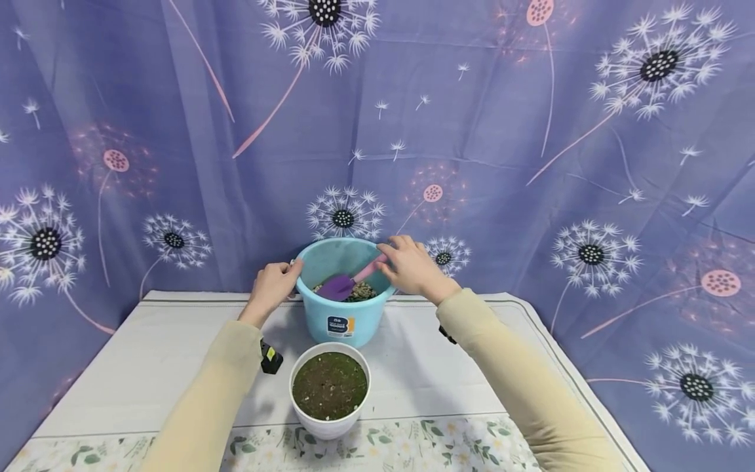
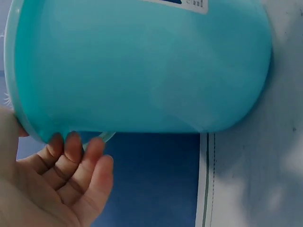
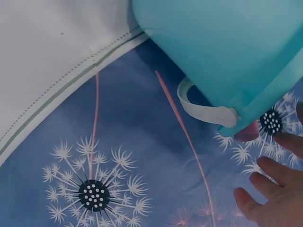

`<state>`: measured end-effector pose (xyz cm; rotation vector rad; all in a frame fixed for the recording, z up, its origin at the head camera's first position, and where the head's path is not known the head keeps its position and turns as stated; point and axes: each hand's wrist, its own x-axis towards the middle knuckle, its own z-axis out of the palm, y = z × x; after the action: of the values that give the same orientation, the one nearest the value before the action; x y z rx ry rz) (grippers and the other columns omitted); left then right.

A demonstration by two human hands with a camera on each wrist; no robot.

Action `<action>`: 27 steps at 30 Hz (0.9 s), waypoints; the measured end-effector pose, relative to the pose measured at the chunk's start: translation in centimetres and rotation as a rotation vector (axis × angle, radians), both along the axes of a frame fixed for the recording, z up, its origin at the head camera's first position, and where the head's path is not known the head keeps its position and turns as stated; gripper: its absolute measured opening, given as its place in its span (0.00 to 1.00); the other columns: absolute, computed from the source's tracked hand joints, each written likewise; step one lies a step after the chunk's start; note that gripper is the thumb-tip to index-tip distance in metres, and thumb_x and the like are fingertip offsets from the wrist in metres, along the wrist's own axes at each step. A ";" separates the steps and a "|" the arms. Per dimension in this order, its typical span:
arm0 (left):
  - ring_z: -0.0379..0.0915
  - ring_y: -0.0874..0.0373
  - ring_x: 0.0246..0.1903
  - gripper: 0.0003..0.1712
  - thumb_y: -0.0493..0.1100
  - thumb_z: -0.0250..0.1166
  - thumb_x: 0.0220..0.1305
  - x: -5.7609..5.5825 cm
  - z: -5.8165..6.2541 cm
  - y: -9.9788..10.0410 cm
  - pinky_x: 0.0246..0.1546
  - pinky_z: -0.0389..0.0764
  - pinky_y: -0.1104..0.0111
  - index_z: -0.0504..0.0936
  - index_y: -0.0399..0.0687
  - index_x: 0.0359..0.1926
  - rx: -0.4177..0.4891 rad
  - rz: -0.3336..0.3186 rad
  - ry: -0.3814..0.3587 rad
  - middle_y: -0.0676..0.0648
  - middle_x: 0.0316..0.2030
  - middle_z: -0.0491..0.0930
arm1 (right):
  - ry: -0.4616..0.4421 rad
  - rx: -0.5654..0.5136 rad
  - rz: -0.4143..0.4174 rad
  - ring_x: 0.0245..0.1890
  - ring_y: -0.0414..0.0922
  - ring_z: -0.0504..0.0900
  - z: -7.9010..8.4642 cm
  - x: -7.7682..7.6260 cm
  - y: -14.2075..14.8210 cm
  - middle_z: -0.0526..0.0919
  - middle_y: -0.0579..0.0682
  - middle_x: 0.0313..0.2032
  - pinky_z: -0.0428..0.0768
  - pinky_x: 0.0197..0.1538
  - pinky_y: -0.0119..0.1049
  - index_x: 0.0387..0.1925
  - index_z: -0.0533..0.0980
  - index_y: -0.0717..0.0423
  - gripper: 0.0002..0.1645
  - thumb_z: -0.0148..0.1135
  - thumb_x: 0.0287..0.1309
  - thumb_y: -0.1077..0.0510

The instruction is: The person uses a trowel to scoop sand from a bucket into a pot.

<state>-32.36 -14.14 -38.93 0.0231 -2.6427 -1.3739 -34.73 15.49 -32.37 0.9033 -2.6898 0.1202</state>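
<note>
A light blue bucket (image 1: 345, 321) stands near the back of the table, with grainy, gravel-like material (image 1: 362, 292) low inside. My left hand (image 1: 272, 288) grips its left rim; in the left wrist view the fingers (image 2: 97, 177) curl below the rim against the outer wall. A small trowel leans in the bucket, its purple blade (image 1: 337, 287) on the material and its pink handle (image 1: 371, 267) over the right rim. Beside the handle's end is my right hand (image 1: 415, 267). The right wrist view shows its fingers (image 3: 270, 184) spread and loose, apart from the handle tip (image 3: 247, 132).
In front of the bucket stands a white pot (image 1: 327, 428) filled with dark soil (image 1: 329, 385) tinged green. A white bucket handle (image 3: 206, 112) hangs at the rim. A white cloth with a floral strip (image 1: 460, 446) covers the table, and a purple dandelion curtain (image 1: 472, 131) hangs behind.
</note>
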 end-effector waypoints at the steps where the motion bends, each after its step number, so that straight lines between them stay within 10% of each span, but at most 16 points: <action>1: 0.81 0.50 0.29 0.31 0.63 0.49 0.72 -0.1 -0.1 0.1 0.35 0.80 0.60 0.80 0.39 0.36 0.036 0.001 -0.007 0.40 0.29 0.82 | 0.001 -0.001 0.002 0.63 0.58 0.65 0.1 -0.2 -0.2 0.70 0.62 0.63 0.65 0.63 0.57 0.64 0.72 0.57 0.29 0.57 0.68 0.47; 7: 0.80 0.50 0.27 0.28 0.58 0.51 0.73 -0.7 -0.9 0.9 0.28 0.84 0.65 0.80 0.35 0.43 0.200 -0.007 -0.036 0.41 0.28 0.80 | -0.027 0.030 -0.009 0.54 0.53 0.71 -0.2 -1.6 -0.8 0.77 0.57 0.55 0.72 0.54 0.51 0.60 0.76 0.56 0.26 0.63 0.63 0.51; 27: 0.77 0.53 0.21 0.30 0.60 0.53 0.72 -0.7 -1.9 0.7 0.25 0.82 0.65 0.79 0.34 0.44 0.304 0.004 0.012 0.42 0.25 0.78 | -0.076 0.211 -0.027 0.42 0.45 0.66 -1.0 -2.8 -2.8 0.73 0.43 0.32 0.63 0.46 0.47 0.33 0.84 0.41 0.14 0.65 0.58 0.38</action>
<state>-33.10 -13.40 -40.81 0.0562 -2.3967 -1.7539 -37.49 12.66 -33.40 0.9391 -2.8234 -0.1401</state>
